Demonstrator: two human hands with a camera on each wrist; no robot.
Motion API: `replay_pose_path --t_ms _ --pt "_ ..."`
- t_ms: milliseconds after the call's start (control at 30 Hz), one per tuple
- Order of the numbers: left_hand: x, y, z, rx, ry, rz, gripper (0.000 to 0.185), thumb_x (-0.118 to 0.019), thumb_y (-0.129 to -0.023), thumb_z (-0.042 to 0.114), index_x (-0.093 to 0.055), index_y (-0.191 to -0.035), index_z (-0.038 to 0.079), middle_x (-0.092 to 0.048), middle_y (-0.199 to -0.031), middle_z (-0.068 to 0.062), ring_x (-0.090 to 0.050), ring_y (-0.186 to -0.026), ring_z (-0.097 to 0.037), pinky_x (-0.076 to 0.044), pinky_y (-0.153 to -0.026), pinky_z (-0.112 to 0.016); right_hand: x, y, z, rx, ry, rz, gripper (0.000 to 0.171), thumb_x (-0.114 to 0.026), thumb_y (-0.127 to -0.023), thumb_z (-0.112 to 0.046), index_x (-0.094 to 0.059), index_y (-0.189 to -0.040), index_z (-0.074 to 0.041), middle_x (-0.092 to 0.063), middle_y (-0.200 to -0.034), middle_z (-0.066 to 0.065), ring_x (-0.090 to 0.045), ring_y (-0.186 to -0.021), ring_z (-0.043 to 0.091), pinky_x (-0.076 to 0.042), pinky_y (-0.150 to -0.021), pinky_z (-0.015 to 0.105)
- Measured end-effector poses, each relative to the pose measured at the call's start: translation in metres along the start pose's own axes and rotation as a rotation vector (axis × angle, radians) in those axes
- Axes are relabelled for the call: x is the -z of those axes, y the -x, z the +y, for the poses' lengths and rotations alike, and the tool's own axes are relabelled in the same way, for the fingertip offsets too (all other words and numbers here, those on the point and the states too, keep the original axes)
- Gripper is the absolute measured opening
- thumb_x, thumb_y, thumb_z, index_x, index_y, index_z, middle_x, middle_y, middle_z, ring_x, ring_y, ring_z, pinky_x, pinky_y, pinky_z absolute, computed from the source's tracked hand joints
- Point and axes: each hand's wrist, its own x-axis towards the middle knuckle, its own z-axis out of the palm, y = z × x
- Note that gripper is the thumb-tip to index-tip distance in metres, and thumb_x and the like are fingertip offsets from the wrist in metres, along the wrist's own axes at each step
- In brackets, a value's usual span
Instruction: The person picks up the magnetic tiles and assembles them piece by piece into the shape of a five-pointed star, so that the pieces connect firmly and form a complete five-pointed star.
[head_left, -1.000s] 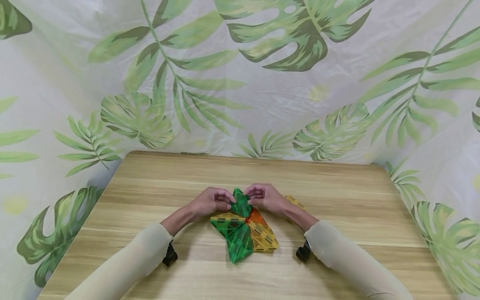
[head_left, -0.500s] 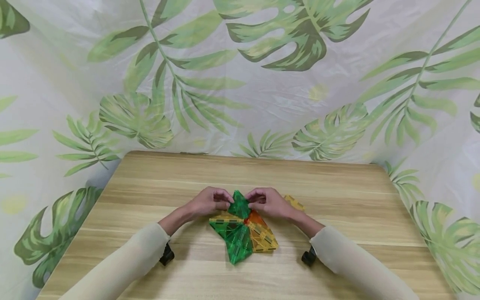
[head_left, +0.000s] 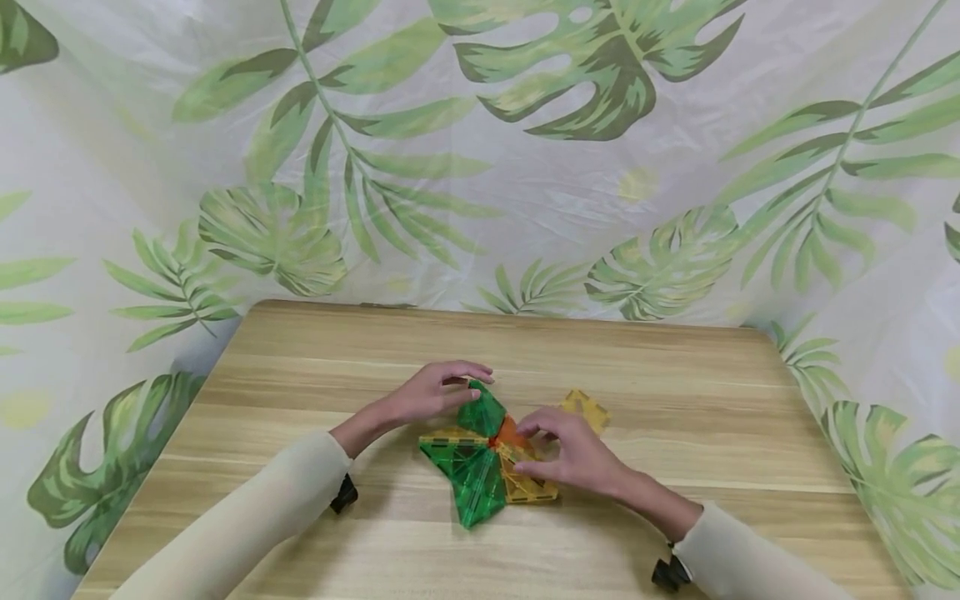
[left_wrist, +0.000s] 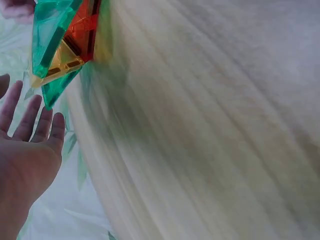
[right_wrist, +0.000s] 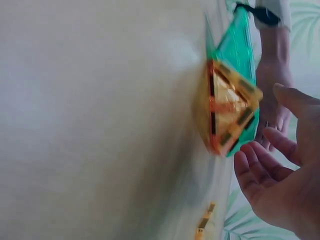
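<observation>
A star-like build of translucent magnetic tiles stands on the table, with green tiles [head_left: 477, 490] at the front, yellow tiles [head_left: 525, 492] at the front right and an orange tile [head_left: 511, 433] behind those. At its far point, my left hand [head_left: 423, 397] reaches around the upper green tiles [head_left: 483, 414]; its fingers look straight in the left wrist view, close to a green tip, and contact is unclear. My right hand [head_left: 585, 457] hovers by the yellow and orange side, thumb and fingers spread. In the right wrist view that hand's fingers stand apart from the yellow-orange face [right_wrist: 230, 107].
A separate yellow tile piece [head_left: 588, 410] lies behind my right hand. The wooden table [head_left: 337, 350] has its far edge against a leaf-print cloth [head_left: 420, 208]. Black wrist cameras, such as the one on my right wrist [head_left: 670, 575], hang below the sleeves.
My right hand has let go of the upper green tiles and moved right and nearer, over the yellow-orange side. My left hand's fingers have loosened and shifted slightly right over the green tip.
</observation>
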Motion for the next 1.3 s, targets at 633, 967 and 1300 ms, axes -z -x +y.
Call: replay_pose_path --t_ms 633,967,1300 --pt "-0.003 0.008 -0.007 -0.096 -0.337 -0.048 0.019 -0.071 -0.1 0.011 -0.079 -0.118 0.01 -0.071 -0.132 -0.01 -0.063 -0.128 -0.033 -0.047 -0.113 -0.057 -0.008 0.033 -0.007 0.056 0.244 0.114 0.033 -0.091 -0.08 -0.003 -0.076 -0.109 -0.01 -0.076 -0.111 0.001 -0.071 -0.104 0.016 -0.062 -0.09 0.037" --pt "0.006 0.028 -0.005 -0.096 -0.366 -0.065 0.015 -0.07 -0.103 0.016 -0.08 -0.114 0.015 -0.073 -0.118 0.0 -0.067 -0.115 -0.023 -0.054 -0.102 -0.05 0.004 0.024 0.006 0.078 0.275 0.131 0.03 -0.088 -0.081 0.0 -0.077 -0.107 -0.008 -0.076 -0.109 0.001 -0.072 -0.103 0.019 -0.061 -0.092 0.039" --pt "-0.006 0.0 0.021 -0.023 -0.274 -0.072 0.034 -0.065 -0.106 0.012 -0.067 -0.136 -0.002 -0.07 -0.134 -0.015 -0.065 -0.126 -0.03 -0.052 -0.109 -0.05 0.047 0.028 0.02 -0.221 0.239 0.254 0.03 -0.084 -0.09 -0.006 -0.075 -0.117 0.003 -0.075 -0.112 0.017 -0.073 -0.097 0.032 -0.064 -0.081 0.042"
